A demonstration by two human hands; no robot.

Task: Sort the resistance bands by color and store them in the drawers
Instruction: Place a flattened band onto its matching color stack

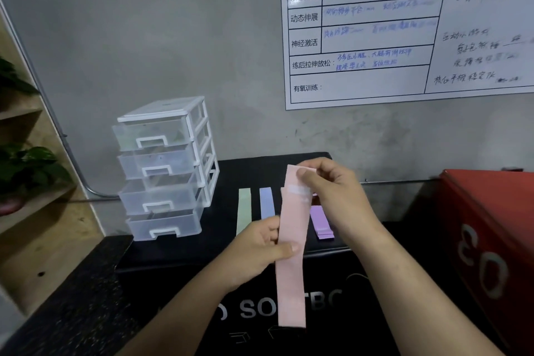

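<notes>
The pink band (pixel 291 254) hangs across the white lettering (pixel 254 308) on the black box's front, so it cannot be read whole. The left hand (pixel 260 248) covers the near ends of the green band (pixel 244 208) and blue band (pixel 266 202). The right hand (pixel 332 196) hides the purple band's (pixel 320 221) far part. The whiteboard (pixel 404 23) runs off the top and right edges, and its blue handwriting is blurred.

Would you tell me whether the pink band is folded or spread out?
Spread out: the pink band hangs as one long flat strip, right hand pinching its top, left hand its middle.
</notes>
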